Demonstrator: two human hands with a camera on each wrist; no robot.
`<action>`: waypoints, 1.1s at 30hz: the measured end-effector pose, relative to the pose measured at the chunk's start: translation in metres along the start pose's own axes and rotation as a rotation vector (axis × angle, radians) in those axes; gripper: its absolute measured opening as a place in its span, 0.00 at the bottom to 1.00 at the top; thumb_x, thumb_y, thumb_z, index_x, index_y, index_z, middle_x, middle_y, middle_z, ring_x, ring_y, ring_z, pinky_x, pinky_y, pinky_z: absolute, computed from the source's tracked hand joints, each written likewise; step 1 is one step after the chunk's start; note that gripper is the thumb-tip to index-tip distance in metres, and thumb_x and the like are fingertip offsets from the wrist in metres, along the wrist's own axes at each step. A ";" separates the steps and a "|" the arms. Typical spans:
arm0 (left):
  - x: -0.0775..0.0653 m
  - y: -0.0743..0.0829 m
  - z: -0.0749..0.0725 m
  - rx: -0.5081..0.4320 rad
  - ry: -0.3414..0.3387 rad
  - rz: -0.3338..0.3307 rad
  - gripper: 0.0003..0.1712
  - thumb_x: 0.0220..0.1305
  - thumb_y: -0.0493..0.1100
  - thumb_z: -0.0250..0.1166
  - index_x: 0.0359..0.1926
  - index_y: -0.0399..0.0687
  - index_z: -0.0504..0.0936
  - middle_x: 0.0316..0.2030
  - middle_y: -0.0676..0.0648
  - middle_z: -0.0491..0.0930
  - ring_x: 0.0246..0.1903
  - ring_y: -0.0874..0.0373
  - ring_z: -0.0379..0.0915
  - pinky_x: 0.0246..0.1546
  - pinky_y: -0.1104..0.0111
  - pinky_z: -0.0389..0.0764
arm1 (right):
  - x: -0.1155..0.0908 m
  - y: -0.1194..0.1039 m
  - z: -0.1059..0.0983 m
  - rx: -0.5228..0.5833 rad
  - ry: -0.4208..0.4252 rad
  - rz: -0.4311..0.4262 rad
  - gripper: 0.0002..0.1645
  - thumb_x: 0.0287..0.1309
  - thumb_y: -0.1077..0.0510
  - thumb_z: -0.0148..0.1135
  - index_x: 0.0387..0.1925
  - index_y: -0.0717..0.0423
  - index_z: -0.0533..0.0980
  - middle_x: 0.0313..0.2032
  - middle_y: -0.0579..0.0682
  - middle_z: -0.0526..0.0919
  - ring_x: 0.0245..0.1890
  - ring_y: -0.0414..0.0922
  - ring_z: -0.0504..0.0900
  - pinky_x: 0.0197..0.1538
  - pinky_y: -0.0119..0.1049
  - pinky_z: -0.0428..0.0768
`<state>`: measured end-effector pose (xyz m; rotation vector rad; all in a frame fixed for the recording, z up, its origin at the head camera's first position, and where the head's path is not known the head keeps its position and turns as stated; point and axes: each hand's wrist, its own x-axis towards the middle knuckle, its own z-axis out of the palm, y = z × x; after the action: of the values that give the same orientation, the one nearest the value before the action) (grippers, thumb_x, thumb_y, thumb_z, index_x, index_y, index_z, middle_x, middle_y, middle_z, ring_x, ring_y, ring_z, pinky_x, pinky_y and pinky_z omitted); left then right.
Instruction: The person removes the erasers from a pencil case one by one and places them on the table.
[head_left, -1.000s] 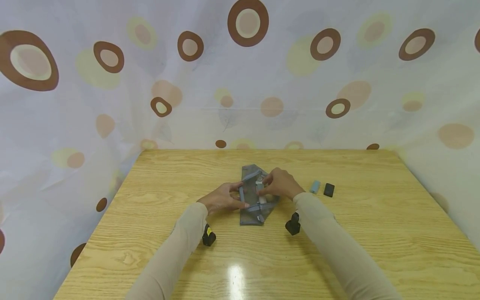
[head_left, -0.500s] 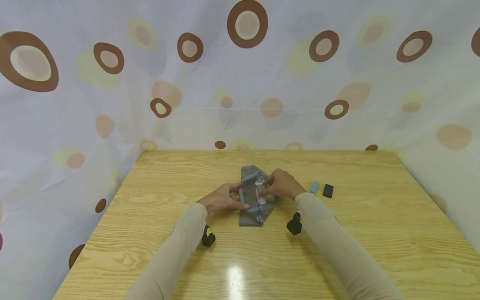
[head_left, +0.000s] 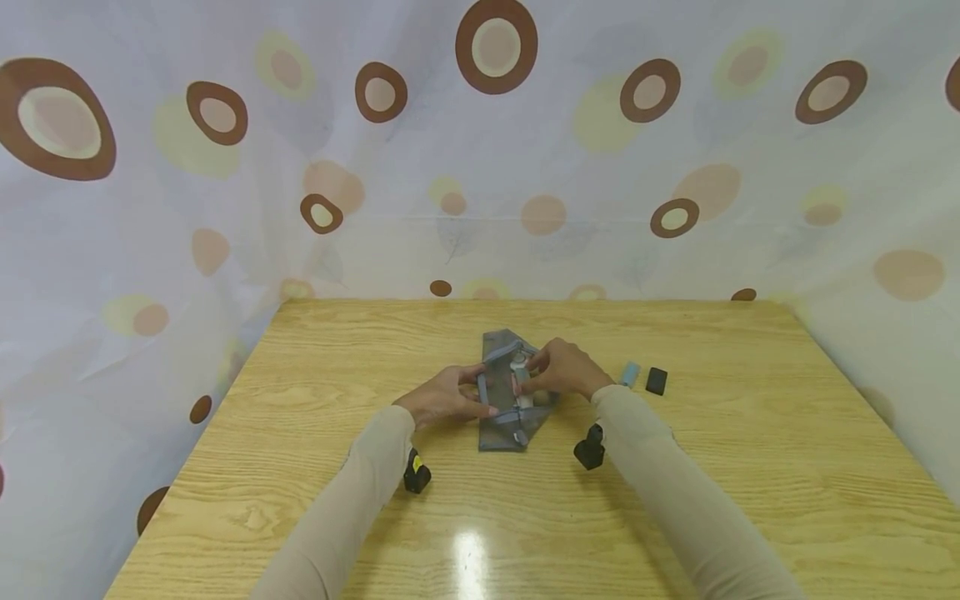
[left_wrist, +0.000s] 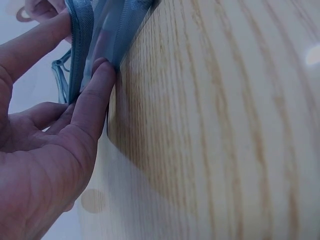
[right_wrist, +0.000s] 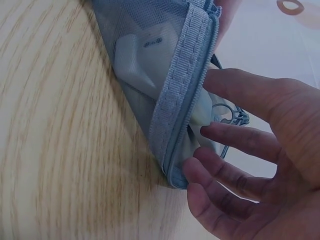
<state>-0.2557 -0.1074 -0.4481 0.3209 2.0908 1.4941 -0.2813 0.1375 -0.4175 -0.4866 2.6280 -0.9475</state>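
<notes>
A grey-blue mesh zipper pouch (head_left: pixel 498 387) lies on the wooden table with its zipped side open. My left hand (head_left: pixel 446 396) grips its left rim, fingers and thumb spread along the edge; in the left wrist view a finger presses the mesh from outside. My right hand (head_left: pixel 566 368) reaches into the opening, and its thumb and index finger pinch a small pale item (right_wrist: pixel 201 111), mostly hidden by the zipper edge. Through the mesh shows a white block with two dark slots (right_wrist: pixel 152 45). A ring (right_wrist: pixel 224 109) hangs by the zipper pull.
A light blue small block (head_left: pixel 630 374) and a black flat square piece (head_left: pixel 657 381) lie right of my right hand. Black wrist cameras (head_left: pixel 417 473) hang under both sleeves. A patterned curtain (head_left: pixel 480 167) stands behind the table's far edge.
Both hands keep nearly the same place on the pouch. My right hand has shifted very slightly to the right.
</notes>
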 end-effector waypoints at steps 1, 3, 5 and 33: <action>0.000 0.000 0.000 0.002 0.002 -0.001 0.55 0.60 0.41 0.76 0.80 0.43 0.52 0.73 0.37 0.60 0.65 0.42 0.71 0.69 0.51 0.68 | 0.000 -0.001 0.000 0.004 0.002 -0.005 0.33 0.54 0.48 0.78 0.53 0.68 0.82 0.53 0.64 0.84 0.56 0.62 0.81 0.56 0.56 0.81; -0.001 0.001 -0.001 0.000 0.003 -0.001 0.55 0.60 0.41 0.76 0.80 0.44 0.52 0.72 0.38 0.60 0.64 0.43 0.71 0.69 0.51 0.68 | -0.001 -0.001 0.000 0.009 0.010 -0.013 0.32 0.55 0.49 0.78 0.53 0.68 0.82 0.52 0.64 0.84 0.56 0.62 0.81 0.56 0.56 0.81; -0.001 0.001 -0.001 0.005 0.004 0.000 0.55 0.60 0.41 0.76 0.80 0.44 0.53 0.72 0.38 0.60 0.64 0.43 0.71 0.68 0.51 0.68 | -0.001 -0.001 0.001 0.010 0.017 -0.022 0.31 0.55 0.49 0.78 0.52 0.69 0.83 0.52 0.64 0.85 0.55 0.61 0.81 0.56 0.56 0.81; 0.000 0.000 -0.001 -0.053 -0.012 0.016 0.54 0.60 0.37 0.75 0.80 0.41 0.51 0.72 0.36 0.60 0.65 0.43 0.71 0.65 0.56 0.73 | 0.001 0.011 -0.011 -0.015 -0.079 -0.050 0.25 0.58 0.55 0.74 0.53 0.66 0.82 0.56 0.62 0.83 0.57 0.61 0.79 0.60 0.58 0.78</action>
<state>-0.2559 -0.1081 -0.4479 0.3260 2.0406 1.5502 -0.2885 0.1512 -0.4172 -0.5840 2.5646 -0.9051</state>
